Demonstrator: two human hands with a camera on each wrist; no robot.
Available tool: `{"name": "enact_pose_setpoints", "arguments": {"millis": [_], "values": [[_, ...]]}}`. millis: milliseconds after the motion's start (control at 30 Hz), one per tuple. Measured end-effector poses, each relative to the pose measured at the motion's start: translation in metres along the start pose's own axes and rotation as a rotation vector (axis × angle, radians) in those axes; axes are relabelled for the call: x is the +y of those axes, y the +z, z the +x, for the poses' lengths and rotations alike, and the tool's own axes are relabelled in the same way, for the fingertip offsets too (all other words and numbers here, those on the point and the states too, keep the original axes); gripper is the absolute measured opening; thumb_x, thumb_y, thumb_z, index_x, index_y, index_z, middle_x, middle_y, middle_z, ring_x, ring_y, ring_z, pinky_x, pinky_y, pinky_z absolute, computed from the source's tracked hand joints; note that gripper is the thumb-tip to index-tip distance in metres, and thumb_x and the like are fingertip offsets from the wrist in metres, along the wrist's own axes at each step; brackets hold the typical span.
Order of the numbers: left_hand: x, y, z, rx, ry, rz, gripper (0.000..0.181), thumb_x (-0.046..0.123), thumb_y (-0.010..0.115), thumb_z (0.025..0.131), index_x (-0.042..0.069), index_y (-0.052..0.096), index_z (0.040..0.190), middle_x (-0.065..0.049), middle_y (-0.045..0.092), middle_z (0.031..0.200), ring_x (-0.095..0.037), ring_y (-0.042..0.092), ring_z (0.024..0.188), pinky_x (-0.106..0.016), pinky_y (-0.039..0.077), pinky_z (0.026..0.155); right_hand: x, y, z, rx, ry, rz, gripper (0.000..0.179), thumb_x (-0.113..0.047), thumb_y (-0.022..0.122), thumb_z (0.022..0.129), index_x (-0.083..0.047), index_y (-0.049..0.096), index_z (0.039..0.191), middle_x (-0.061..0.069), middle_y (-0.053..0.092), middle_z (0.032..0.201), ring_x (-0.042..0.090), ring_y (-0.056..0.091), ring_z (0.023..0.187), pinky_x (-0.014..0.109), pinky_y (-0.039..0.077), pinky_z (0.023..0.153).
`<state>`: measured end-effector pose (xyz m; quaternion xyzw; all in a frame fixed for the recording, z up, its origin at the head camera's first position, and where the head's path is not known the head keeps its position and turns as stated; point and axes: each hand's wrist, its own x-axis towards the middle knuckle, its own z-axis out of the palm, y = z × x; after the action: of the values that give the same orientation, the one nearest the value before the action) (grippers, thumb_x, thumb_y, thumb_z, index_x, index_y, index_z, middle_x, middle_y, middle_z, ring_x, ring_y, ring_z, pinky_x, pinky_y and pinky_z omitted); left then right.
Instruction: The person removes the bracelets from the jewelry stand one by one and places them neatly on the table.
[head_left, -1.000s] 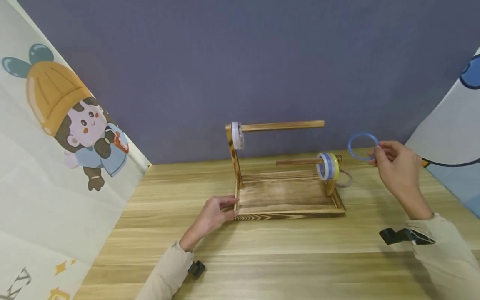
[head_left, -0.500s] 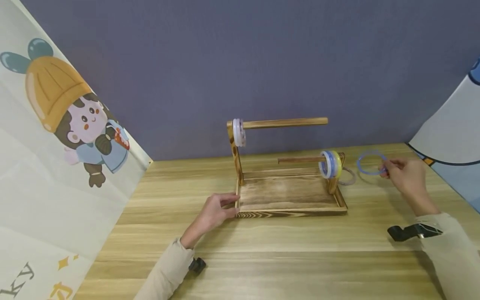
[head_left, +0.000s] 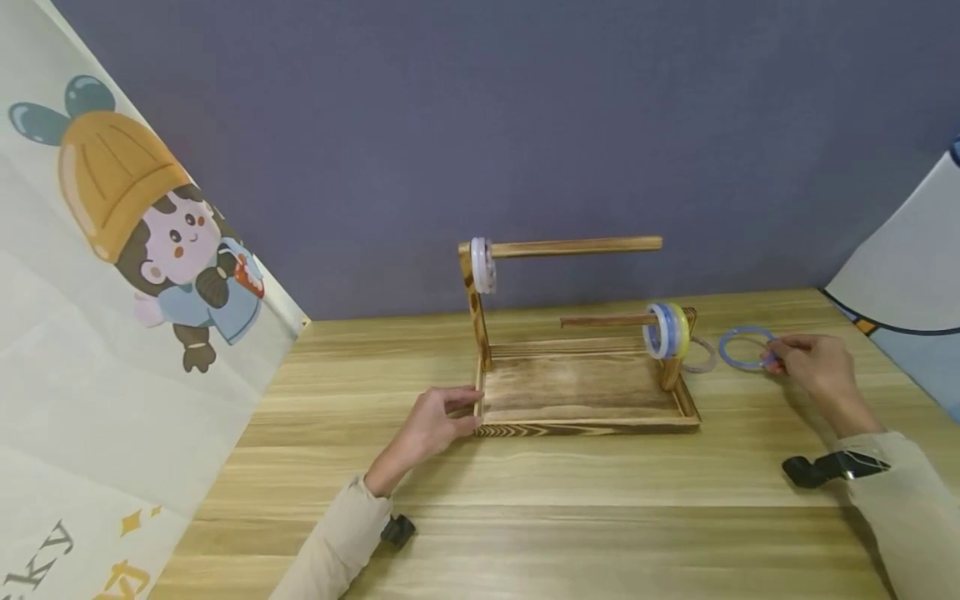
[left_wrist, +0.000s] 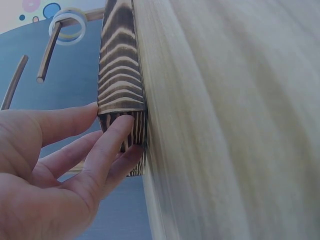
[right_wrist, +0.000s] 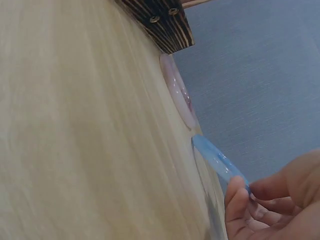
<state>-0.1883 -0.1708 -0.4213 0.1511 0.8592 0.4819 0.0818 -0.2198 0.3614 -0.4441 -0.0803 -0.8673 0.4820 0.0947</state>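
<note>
1 blue ring (right_wrist: 218, 159) sits pinched in right hand (head_left: 821, 372); left hand (head_left: 431, 423), uncurled, touches rack (head_left: 581, 388).

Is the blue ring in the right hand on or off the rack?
Off: the right hand pinches the blue ring by its edge, clear of the rack.

- Left of the right hand (head_left: 817, 369), the blue ring (head_left: 722, 351) in its fingers, the pale ring (head_left: 713, 359) and the right post (head_left: 671, 375) block a low path to the tray (head_left: 585, 430).
- Between both hands, nearer the wearer, bare tabletop (head_left: 600, 517) gives passage along the tray's front.
- Right of the left hand (head_left: 429, 425), the tray's edge and the left post (head_left: 476, 321) stand in the way.
- Up and right of it, the upper rod (head_left: 577, 247) and lower rod (head_left: 603, 321) overhang the tray; a gap lies between the lower rod's tip and the left post.
- Beyond both hands rises the backdrop (head_left: 480, 150).
</note>
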Motion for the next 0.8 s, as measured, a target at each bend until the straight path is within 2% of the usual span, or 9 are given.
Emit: {"name": "enact_pose_setpoints", "arguments": {"millis": [167, 333, 433, 600, 800], "values": [[0.0003, -0.0003, -0.0009, -0.004, -0.002, 0.007, 0.038, 0.003, 0.072, 0.089, -0.003, 0.065, 0.126, -0.022, 0.052, 0.143, -0.037, 0.059, 0.122, -0.027, 0.057, 0.091, 0.0026, 0.0009, -0.0002, -0.024, -0.019, -0.039, 0.042, -0.013, 0.048, 0.104, 0.025, 0.053, 0.121, -0.008, 0.07, 0.066, 0.0, 0.066, 0.058, 0.017, 0.057, 0.053], [-0.0002, -0.0001, -0.0007, -0.005, -0.006, 0.004, 0.038, 0.003, 0.072, 0.089, -0.003, 0.065, 0.126, -0.021, 0.052, 0.143, -0.037, 0.059, 0.122, -0.029, 0.057, 0.092, 0.0055, -0.0007, 0.0001, -0.018, -0.069, -0.19, 0.042, -0.017, 0.051, 0.103, 0.022, 0.06, 0.114, 0.004, 0.072, 0.065, 0.002, 0.066, 0.053, 0.014, 0.051, 0.048], [-0.0001, 0.0005, -0.0005, -0.006, -0.01, 0.002, 0.039, 0.002, 0.072, 0.088, -0.003, 0.065, 0.126, -0.022, 0.052, 0.144, -0.037, 0.059, 0.122, -0.028, 0.056, 0.093, 0.0052, -0.0018, 0.0006, -0.033, -0.085, -0.243, 0.041, -0.018, 0.052, 0.102, 0.022, 0.063, 0.109, 0.008, 0.072, 0.066, 0.005, 0.066, 0.051, 0.015, 0.05, 0.047], [0.0004, 0.001, -0.0005, -0.009, -0.013, -0.005, 0.039, 0.001, 0.072, 0.088, -0.004, 0.064, 0.126, -0.022, 0.051, 0.144, -0.037, 0.058, 0.123, -0.028, 0.056, 0.093, 0.0042, -0.0007, 0.0032, -0.075, -0.1, -0.242, 0.037, -0.01, 0.052, 0.1, 0.025, 0.061, 0.105, 0.012, 0.07, 0.065, 0.008, 0.065, 0.05, 0.021, 0.055, 0.045], [0.0015, 0.0005, -0.0002, -0.007, -0.017, -0.005, 0.039, 0.001, 0.072, 0.088, -0.004, 0.064, 0.126, -0.022, 0.051, 0.144, -0.037, 0.058, 0.124, -0.029, 0.056, 0.094, 0.0044, 0.0024, 0.0056, -0.073, -0.095, -0.243, 0.033, -0.006, 0.054, 0.098, 0.026, 0.062, 0.103, 0.011, 0.069, 0.064, 0.01, 0.064, 0.048, 0.023, 0.055, 0.043]]}}
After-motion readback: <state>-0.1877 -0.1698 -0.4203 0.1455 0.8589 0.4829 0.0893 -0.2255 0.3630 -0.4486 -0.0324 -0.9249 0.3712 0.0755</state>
